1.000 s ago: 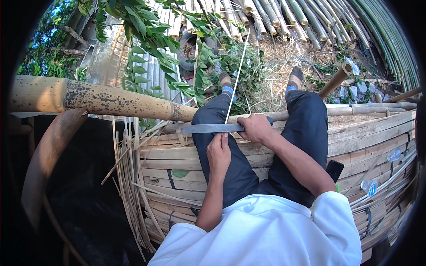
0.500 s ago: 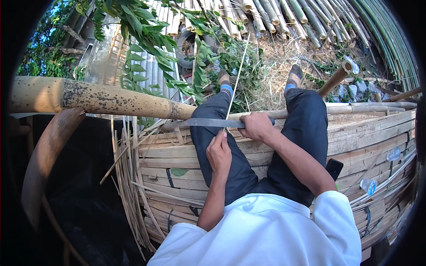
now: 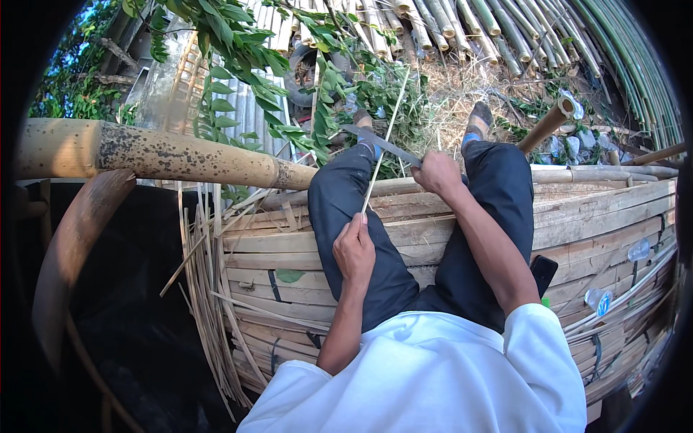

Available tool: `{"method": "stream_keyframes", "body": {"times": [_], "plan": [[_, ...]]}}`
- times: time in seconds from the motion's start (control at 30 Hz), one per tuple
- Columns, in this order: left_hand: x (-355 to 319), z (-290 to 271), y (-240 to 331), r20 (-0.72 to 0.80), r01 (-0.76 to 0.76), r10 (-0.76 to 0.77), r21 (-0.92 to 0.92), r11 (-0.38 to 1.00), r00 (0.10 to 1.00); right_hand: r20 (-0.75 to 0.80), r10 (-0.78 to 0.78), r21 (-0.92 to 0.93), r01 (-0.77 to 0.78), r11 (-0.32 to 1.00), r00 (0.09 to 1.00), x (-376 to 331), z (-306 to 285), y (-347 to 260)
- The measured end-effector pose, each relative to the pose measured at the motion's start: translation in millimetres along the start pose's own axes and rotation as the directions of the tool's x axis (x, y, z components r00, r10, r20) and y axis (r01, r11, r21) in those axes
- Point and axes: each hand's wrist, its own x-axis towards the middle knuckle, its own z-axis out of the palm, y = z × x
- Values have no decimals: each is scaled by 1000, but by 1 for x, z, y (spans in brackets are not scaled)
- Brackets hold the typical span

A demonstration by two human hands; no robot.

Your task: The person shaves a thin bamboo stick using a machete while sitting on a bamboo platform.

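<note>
My left hand is closed around the lower end of a thin, pale bamboo strip, above my left thigh. The strip slants up and away, slightly to the right, past my left knee. My right hand grips the handle of a long-bladed knife, between my knees. Its grey blade points up and to the left and crosses the strip about midway; whether the two touch I cannot tell. Most of the handle is hidden in my fist.
I sit on stacked split bamboo slats. Loose thin strips hang at the left, below a thick bamboo pole. A phone and plastic cups lie at right. Bamboo poles and a tyre lie beyond my feet.
My right hand has moved up and away with the knife, from the strip's lower end toward its middle. The blade has swung from nearly level to slanted. My left hand stays almost in place.
</note>
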Motion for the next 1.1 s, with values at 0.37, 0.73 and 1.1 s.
{"method": "stream_keyframes", "body": {"times": [0.37,0.73,1.1], "plan": [[0,5,-3,-6,-15,15,-35,999,1000,187,-305,1,311,950,934,-26,17,-21],[-5,-2,-3,42,98,-96,-52,994,995,121,33,-7,-33,999,992,7,-10,7],[7,2,-7,64,147,-139,-137,980,988,177,-247,-74,264,962,953,-9,7,-12]]}}
